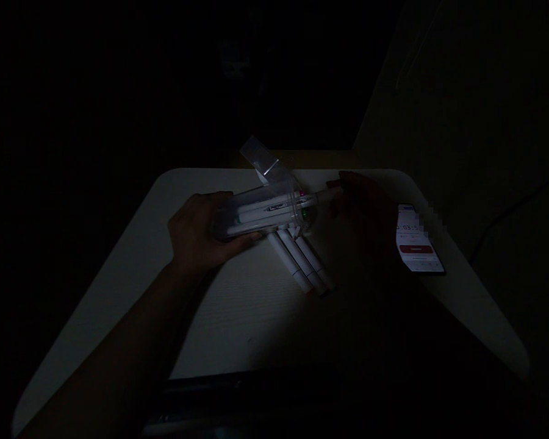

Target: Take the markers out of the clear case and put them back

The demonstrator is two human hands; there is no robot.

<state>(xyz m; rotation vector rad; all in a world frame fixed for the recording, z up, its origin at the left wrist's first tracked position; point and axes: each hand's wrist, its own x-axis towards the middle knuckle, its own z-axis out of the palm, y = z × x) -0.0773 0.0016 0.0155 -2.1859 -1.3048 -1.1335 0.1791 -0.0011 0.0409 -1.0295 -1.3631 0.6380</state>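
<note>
My left hand (196, 231) is wrapped round a clear plastic marker case (224, 213), tilted on its side with its mouth to the right. The case's lid (260, 157) stands open at the top. Several white markers lie inside, some with green or pink ends at the mouth. My right hand (363, 204), in deep shadow, pinches the outer end of a white marker (324, 195) that lies partly in the case's mouth. Below the case, several white markers (297, 262) lie side by side on the table, one with a red end.
A lit phone (416, 244) with a timer on its screen lies at the table's right, beside my right forearm. The pale table (229, 317) has rounded corners. A dark object (238, 387) runs along its near edge. The surroundings are very dark.
</note>
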